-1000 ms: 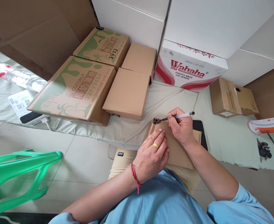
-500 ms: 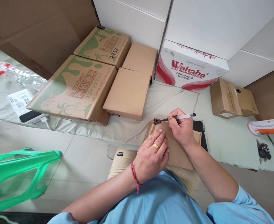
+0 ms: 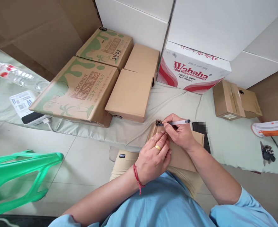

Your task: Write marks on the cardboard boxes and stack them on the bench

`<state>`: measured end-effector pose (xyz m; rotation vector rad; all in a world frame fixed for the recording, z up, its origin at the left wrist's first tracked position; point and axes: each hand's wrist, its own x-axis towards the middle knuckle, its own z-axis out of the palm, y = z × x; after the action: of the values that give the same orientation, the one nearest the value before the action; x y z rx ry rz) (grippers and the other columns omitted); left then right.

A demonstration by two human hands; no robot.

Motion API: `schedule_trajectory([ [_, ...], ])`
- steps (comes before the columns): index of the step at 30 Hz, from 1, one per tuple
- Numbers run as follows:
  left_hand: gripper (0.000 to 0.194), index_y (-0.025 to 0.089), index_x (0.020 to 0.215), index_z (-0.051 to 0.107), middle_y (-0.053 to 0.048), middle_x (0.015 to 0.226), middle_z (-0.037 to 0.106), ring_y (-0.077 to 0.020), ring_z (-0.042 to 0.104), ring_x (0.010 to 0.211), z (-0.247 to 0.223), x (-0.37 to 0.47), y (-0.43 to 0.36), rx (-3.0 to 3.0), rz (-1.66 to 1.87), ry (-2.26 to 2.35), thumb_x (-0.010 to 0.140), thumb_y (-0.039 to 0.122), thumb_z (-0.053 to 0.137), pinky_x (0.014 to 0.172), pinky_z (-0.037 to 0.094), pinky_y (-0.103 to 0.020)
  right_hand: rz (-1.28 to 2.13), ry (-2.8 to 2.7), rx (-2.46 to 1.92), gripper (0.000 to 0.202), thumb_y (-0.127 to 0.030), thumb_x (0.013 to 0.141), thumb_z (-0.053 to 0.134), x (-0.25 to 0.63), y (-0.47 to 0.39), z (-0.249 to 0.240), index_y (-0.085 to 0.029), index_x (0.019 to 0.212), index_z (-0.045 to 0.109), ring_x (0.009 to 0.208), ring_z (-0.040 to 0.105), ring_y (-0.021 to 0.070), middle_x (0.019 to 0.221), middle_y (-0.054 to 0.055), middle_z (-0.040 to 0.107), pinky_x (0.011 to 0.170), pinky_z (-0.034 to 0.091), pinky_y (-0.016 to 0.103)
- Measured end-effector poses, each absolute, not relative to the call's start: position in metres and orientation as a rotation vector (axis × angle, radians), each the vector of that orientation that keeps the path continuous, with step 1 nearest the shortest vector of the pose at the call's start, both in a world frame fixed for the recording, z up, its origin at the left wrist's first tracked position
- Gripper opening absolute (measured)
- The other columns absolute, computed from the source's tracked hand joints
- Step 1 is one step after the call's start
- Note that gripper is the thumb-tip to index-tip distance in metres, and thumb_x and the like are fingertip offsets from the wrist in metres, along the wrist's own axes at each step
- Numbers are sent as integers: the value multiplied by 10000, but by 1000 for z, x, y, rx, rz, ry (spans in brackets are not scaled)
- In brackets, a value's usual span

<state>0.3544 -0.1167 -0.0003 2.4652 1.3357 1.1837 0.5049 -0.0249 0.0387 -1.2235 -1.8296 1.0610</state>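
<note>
A flat brown cardboard box lies across the edge of the cloth-covered surface, nearest my body. Its upper left corner has a dark, ragged opening. My left hand, with a gold ring and a red string bracelet, rests palm down on the box, fingers lying flat and close together. Between the thumb and fingers of my right hand is a pen, its point at the dark opening. The fingertips of both hands are close together.
Printed coconut boxes and plain brown boxes stand left; a Wahaha carton is behind. Right are a taped box and keys. A bottle, white device and green stool are left.
My right hand has moved left with the pen, bringing its point over the dark opening and the hand nearer my left fingertips. My left hand has stayed in place.
</note>
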Motion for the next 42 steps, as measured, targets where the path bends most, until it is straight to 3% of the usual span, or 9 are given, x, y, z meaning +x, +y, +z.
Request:
schedule_trajectory([
  [7,296,85,1258,711,-184,1337,776,-314,713,1340,-1,354,-116,2496,1196,1352,999,180,602,1185,592,-437,879,-1630,-1308,141,-270,934,608,507,-23,31,-231,801,631,510,415,105,589,-65,522,513,327,255],
  [15,296,77,1270,687,-194,1364,759,-332,700,1353,-3,350,-116,2507,1169,1330,995,174,635,1171,595,-463,485,-1257,-1211,317,-528,1062,575,561,-13,40,-236,1165,643,484,407,80,871,2,736,503,337,247],
  [18,314,92,1303,665,-193,1381,749,-332,692,1363,-4,348,-115,2508,1158,1327,999,166,637,1166,592,-474,187,-1295,-1409,325,-519,1074,533,625,-26,36,-227,1160,646,571,547,125,834,13,716,601,435,274],
  [22,344,121,1346,642,-184,1398,737,-328,672,1383,-5,343,-115,2503,1139,1252,1016,217,663,1157,586,-483,-84,-1525,-2055,275,-346,1038,502,713,-66,18,-204,1157,705,820,686,229,936,82,745,802,517,361],
  [24,353,148,1343,644,-167,1397,738,-337,638,1418,-6,338,-116,2500,1128,1176,1015,271,692,1201,542,-520,-83,-1664,-2406,303,-223,984,506,742,-85,5,-179,1183,730,919,693,268,1047,140,753,837,512,377],
  [28,383,192,1320,658,-151,1424,715,-415,472,1556,-9,323,-119,2497,1071,1094,991,364,751,1314,308,-722,60,-1770,-2774,468,-71,889,508,770,-99,-17,-90,1305,723,1025,685,315,1119,215,725,917,506,397],
  [33,517,181,1479,576,-214,1582,560,-420,362,1627,-14,309,-125,2459,984,1016,995,251,745,1228,486,-654,97,-1597,-2752,689,-159,979,465,763,-96,-24,2,1644,386,1062,685,349,1243,275,672,938,510,436],
  [38,578,204,1535,536,-204,1609,529,-395,404,1605,-17,318,-134,2424,1012,1097,987,114,694,1226,504,-632,231,-1781,-2573,673,-492,1061,512,699,-118,-29,-39,1560,501,1214,606,398,1271,253,678,1041,495,483],
  [42,578,177,1514,546,-220,1586,534,-399,398,1603,-19,339,-137,2407,1064,1153,964,88,701,1235,496,-626,221,-1764,-2646,637,-276,1003,586,653,-131,-42,-60,1592,475,1215,583,392,1375,271,612,1030,494,464],
])
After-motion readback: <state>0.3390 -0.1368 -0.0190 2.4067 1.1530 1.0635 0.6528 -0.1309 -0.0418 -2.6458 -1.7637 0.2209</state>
